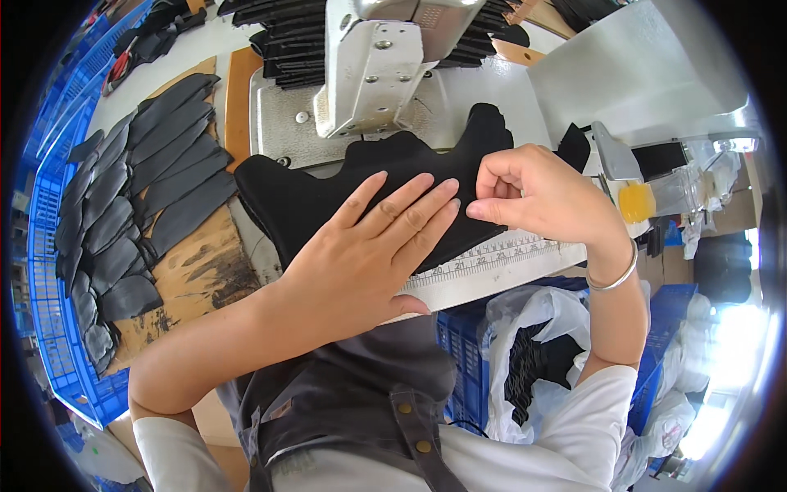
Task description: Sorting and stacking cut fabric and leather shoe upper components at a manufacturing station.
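Observation:
A black cut fabric piece with a wavy far edge lies across the front of a white sewing machine. My left hand rests flat on its middle, fingers stretched out and thumb toward the near edge. At the fabric's right part, my right hand is closed, with thumb and curled fingers close together over the cloth. Whether a thread or a bit of cloth is between those fingertips cannot be made out. The needle area under the machine head is hidden.
A ruler strip runs along the table's near edge. Overlapping dark pieces lie on a worn board at left, beside a blue crate. More black pieces stack behind the machine. A plastic-lined bag sits below, near my right arm.

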Motion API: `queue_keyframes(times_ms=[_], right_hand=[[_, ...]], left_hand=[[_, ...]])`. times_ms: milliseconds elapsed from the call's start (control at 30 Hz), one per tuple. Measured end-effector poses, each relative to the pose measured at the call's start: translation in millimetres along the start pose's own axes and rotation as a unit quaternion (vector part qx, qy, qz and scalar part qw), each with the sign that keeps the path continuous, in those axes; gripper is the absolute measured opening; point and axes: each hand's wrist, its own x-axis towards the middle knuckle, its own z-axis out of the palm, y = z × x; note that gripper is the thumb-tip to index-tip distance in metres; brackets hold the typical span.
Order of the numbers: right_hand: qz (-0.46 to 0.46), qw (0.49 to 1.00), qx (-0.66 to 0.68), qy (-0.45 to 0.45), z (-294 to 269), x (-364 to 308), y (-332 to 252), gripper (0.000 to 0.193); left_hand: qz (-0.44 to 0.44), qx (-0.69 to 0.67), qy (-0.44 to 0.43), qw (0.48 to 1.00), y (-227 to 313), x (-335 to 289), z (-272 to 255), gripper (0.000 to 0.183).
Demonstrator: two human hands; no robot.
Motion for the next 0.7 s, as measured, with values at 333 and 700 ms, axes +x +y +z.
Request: queue_keyframes(times_ms=[333, 700], right_hand=[[-0.031, 0.999, 0.008, 0.037, 8.2, -3.1, 11.2, 0.023], [-0.222, 0.877, -0.334, 0.264, 57.7, -32.9, 18.4, 0.047]], left_hand=[[-0.004, -0.009, -0.024, 1.0, 1.5, 0.9, 0.6, 0.085], [0.009, -0.025, -0.019, 0.999, -1.8, -1.1, 1.5, 0.095]])
